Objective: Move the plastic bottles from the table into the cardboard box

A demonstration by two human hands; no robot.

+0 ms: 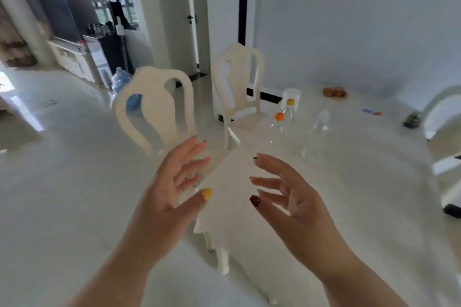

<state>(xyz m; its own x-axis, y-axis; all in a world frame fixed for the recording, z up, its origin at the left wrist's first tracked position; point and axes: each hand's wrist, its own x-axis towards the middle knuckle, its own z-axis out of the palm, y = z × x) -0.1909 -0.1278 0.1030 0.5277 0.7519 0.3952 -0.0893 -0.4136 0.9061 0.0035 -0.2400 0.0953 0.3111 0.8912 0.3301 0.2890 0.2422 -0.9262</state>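
Over glossy white table [349, 182], clear plastic bottles [278, 129], both hands' fingers [189, 169] spread, empty

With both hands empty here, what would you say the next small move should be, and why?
Probably reach the right hand forward to the nearest clear bottle, the orange-capped bottle. Both hands, left hand included, hang open short of the bottles, which stand upright on the table. No cardboard box is in view.

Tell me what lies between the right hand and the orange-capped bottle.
Head view: only bare table separates the right hand from the orange-capped bottle.
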